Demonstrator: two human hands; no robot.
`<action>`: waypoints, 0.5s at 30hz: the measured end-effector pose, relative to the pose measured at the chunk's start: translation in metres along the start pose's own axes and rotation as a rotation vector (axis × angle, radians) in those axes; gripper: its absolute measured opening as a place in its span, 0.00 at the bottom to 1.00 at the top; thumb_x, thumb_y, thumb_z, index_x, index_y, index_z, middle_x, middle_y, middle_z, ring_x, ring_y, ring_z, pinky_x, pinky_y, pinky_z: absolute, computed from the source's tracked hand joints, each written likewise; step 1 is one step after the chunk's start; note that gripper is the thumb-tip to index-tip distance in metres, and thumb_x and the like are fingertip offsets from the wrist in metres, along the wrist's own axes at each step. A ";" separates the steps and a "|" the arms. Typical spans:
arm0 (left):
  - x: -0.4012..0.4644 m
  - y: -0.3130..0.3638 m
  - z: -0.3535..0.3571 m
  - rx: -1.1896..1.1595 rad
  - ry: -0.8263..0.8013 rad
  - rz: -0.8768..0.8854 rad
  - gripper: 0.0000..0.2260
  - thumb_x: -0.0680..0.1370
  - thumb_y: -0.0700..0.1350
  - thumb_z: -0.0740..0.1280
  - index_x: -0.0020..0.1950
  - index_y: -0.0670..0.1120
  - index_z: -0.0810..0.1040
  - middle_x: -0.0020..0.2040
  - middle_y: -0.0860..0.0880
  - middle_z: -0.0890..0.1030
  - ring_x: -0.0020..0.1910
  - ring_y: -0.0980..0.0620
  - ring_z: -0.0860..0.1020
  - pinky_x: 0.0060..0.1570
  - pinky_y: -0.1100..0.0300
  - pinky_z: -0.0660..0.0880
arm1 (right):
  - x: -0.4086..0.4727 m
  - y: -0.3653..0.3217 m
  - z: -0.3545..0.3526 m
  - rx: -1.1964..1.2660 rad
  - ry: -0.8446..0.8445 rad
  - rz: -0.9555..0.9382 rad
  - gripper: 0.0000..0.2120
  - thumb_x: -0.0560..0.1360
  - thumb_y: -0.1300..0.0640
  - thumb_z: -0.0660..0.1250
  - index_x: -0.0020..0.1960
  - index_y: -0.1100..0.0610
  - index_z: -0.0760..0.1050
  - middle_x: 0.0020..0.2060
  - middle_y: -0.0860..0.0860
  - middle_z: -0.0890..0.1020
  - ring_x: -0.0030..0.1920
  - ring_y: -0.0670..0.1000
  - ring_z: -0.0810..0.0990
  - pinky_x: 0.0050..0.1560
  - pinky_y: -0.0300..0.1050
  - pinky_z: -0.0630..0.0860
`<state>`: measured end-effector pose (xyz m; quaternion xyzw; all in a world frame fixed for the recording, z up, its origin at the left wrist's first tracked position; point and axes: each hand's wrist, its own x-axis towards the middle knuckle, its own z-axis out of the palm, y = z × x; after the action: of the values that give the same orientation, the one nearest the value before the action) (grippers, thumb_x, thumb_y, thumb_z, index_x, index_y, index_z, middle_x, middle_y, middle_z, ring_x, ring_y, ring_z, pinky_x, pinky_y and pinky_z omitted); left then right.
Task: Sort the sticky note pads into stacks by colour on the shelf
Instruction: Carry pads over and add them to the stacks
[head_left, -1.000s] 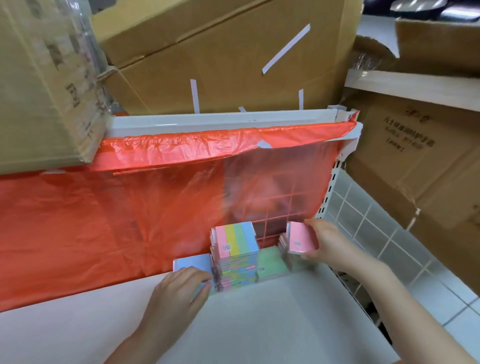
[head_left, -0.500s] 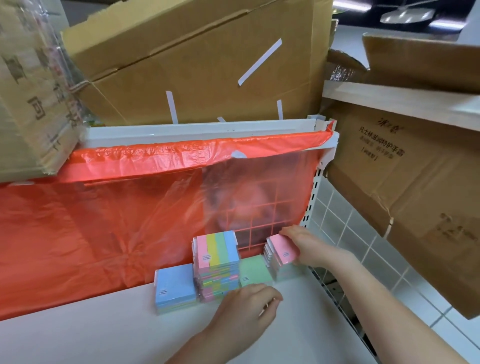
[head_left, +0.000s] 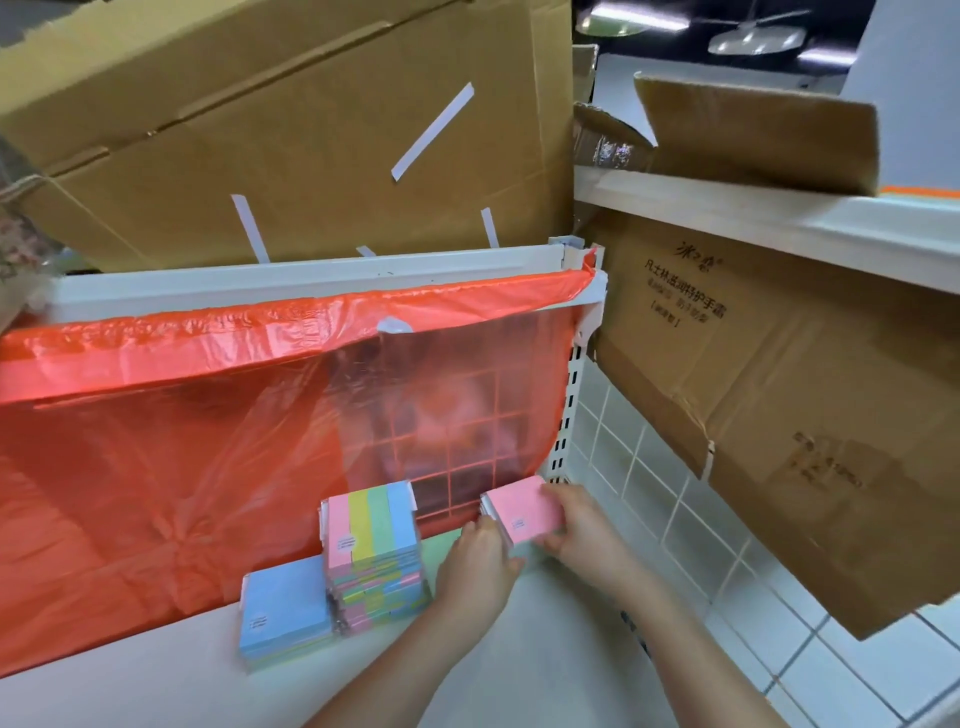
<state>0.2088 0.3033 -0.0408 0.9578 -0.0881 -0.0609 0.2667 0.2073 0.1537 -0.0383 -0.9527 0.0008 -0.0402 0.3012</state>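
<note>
A person's two bare arms reach forward over a white shelf (head_left: 530, 670) toward sticky note pads at its back right corner. The right hand (head_left: 584, 535) grasps a stack of pink pads (head_left: 527, 512) from its right side, with fingers curled over the far top edge and the thumb under the near corner. The left hand (head_left: 478, 569) rests against the left side of the same pink stack, fingers curled toward it; whether it truly grips the stack cannot be told. A sliver of a green pad (head_left: 441, 540) shows on the shelf just behind the left hand. To the left stands a tall stack of striped pads (head_left: 376, 556) in pink, yellow, green and blue bands, upright on the shelf. Just beside it, further left and nearer the viewer, lies a low stack of blue pads (head_left: 283, 616), touching the striped stack. Behind all the pads hangs a sheet of translucent red plastic (head_left: 182, 441), covering a wire grid back panel. Large cardboard boxes (head_left: 311, 130) sit on the shelf above, and more cardboard (head_left: 779, 389) leans at the right over a white tiled floor (head_left: 857, 675).
</note>
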 end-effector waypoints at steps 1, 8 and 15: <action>0.003 0.000 0.003 -0.008 -0.004 -0.008 0.19 0.76 0.50 0.66 0.63 0.44 0.69 0.60 0.46 0.74 0.61 0.45 0.73 0.53 0.54 0.70 | -0.004 0.003 0.004 0.029 0.019 0.029 0.29 0.73 0.61 0.68 0.72 0.59 0.63 0.67 0.55 0.68 0.68 0.52 0.67 0.65 0.37 0.60; 0.012 -0.003 0.014 -0.011 0.071 -0.009 0.15 0.77 0.47 0.65 0.61 0.44 0.68 0.57 0.47 0.78 0.57 0.45 0.75 0.49 0.53 0.72 | -0.012 0.010 0.020 0.109 0.134 0.045 0.24 0.74 0.65 0.65 0.69 0.60 0.66 0.64 0.53 0.71 0.65 0.50 0.70 0.58 0.28 0.57; 0.013 -0.008 0.018 -0.092 0.098 0.044 0.11 0.78 0.46 0.64 0.58 0.44 0.71 0.54 0.48 0.79 0.54 0.46 0.76 0.49 0.53 0.72 | -0.012 0.012 0.026 0.150 0.175 0.037 0.23 0.73 0.66 0.65 0.68 0.60 0.67 0.63 0.54 0.72 0.64 0.50 0.69 0.57 0.26 0.56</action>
<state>0.2196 0.2985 -0.0611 0.9442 -0.0931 -0.0121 0.3157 0.1973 0.1585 -0.0672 -0.9201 0.0415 -0.1176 0.3712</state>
